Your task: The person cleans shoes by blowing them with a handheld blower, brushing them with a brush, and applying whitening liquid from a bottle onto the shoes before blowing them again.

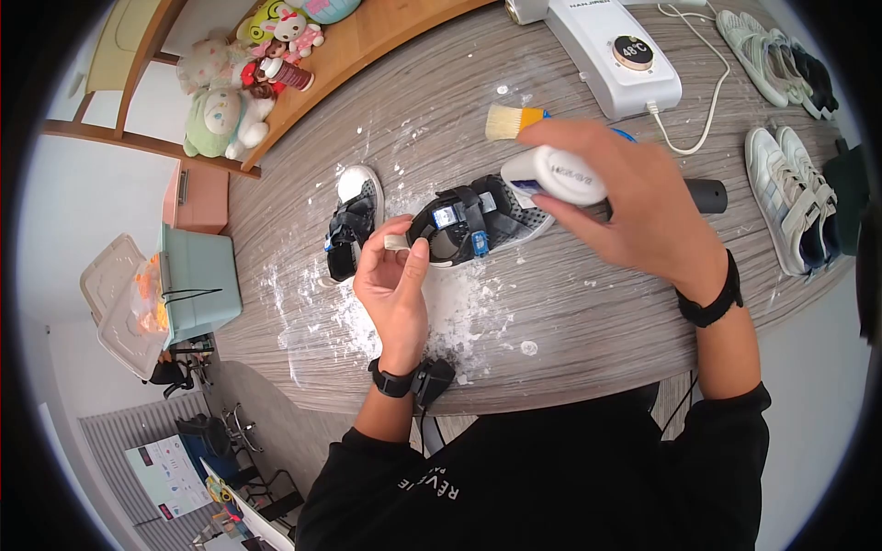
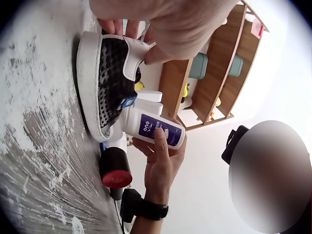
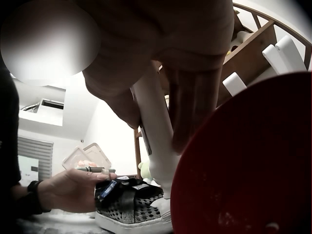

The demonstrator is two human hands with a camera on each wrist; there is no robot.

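My left hand [image 1: 395,303] pinches the heel of a black mesh shoe [image 1: 505,220] with straps and a white sole, which rests on the table. In my right hand [image 1: 648,202] is a white bottle [image 1: 570,174] with a purple label, gripped between thumb and fingers. It is tipped over, its base toward the head camera and its neck down at the shoe's toe, as the right wrist view shows; its mouth is hidden. The matching shoe [image 1: 354,220] stands to the left. White powder [image 1: 450,321] is scattered on the wood-grain table around both shoes.
A brush [image 1: 510,121] lies behind the bottle. Right of it is a black cylinder [image 1: 706,196] with a red end face [image 2: 117,179]. A white device [image 1: 616,55] reading 48°C and pale shoes [image 1: 781,197] stand farther back and right. Plush toys [image 1: 220,115] sit on a wooden shelf.
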